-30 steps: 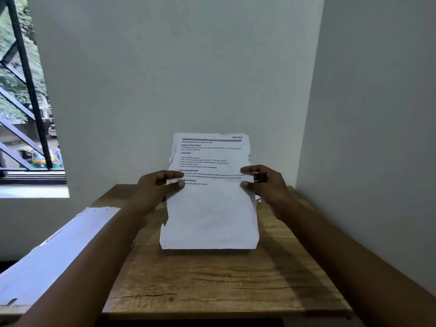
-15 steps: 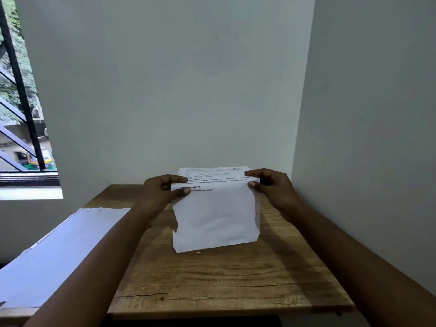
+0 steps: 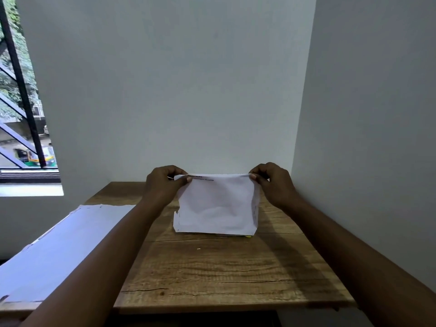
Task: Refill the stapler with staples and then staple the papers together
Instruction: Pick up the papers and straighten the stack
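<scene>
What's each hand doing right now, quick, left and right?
Left hand: pinching the top left edge of the white printed paper sheets.
Right hand: pinching the top right edge of the same sheets.

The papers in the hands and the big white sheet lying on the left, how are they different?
The papers are held up by the left hand and right hand, bent over at the top, with the bottom edge down at the wooden table; the big white sheet lies flat, untouched. The papers show a little printed text; the big white sheet looks blank. The papers look smaller. Both are white.
</scene>
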